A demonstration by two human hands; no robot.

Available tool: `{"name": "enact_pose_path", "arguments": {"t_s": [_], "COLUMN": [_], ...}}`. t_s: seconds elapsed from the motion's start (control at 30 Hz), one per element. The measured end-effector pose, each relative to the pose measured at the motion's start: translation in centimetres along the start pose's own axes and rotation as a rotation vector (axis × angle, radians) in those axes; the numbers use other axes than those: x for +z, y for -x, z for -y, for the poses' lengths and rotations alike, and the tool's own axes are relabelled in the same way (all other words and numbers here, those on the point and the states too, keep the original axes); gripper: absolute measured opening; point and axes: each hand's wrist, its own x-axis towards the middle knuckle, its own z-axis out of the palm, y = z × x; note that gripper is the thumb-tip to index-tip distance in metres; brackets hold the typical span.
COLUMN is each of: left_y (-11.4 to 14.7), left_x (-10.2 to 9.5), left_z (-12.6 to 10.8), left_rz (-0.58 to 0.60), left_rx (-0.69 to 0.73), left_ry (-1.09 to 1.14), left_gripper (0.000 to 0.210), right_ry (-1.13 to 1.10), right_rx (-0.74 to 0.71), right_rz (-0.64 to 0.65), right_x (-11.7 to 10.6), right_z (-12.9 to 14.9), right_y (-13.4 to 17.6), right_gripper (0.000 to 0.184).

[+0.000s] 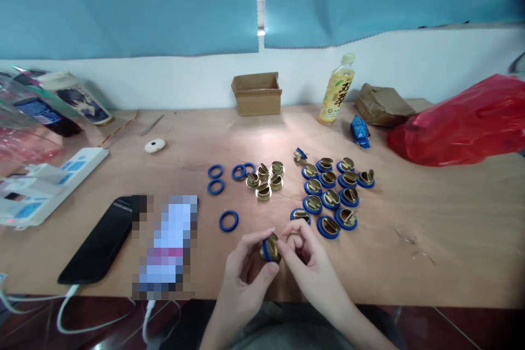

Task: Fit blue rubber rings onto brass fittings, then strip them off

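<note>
My left hand (246,276) pinches a round brass fitting (275,250) between thumb and fingers, with a blue ring (266,250) around it. My right hand (305,254) is closed in from the other side, its thumb and fingertips at the fitting's edge. Loose blue rings (228,221) lie on the table beyond my left hand. Several bare brass fittings (263,191) sit in a cluster behind the hands. To their right are many brass fittings with blue rings (328,226), grouped on the wood, the nearest ones just past my right hand.
Two phones, one black (98,240) and one lit (170,246), lie at left with cables. A white power strip (53,188) is beyond them. Along the back stand a cardboard box (258,101), a drink bottle (337,90) and a red bag (459,123). Thin wires (406,238) lie at right.
</note>
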Motion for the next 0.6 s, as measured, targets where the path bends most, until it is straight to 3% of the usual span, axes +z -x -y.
{"name": "enact_pose_path", "arguments": {"t_s": [0.2,0.47,0.6], "left_y": [-0.3,-0.5,-0.2], "left_x": [0.2,-0.9,-1.2], "left_z": [-0.8,-1.2,-1.3], "left_rz": [0.062,0.303,0.375], "left_rx": [0.035,-0.042,-0.066], "left_ry": [0.052,0.262,0.38], "left_gripper": [0.037,0.036,0.038], "right_ry": [-0.093,-0.258,-0.27], "right_rx": [0.089,0.399,0.375], "right_rz": [0.074,0.293,0.356], "right_x": [0.0,-1.2,-1.1], "right_z": [0.0,1.6,2.1], "right_y": [-0.2,-0.7,-0.4], "right_gripper": [0.018,0.038,0.032]}}
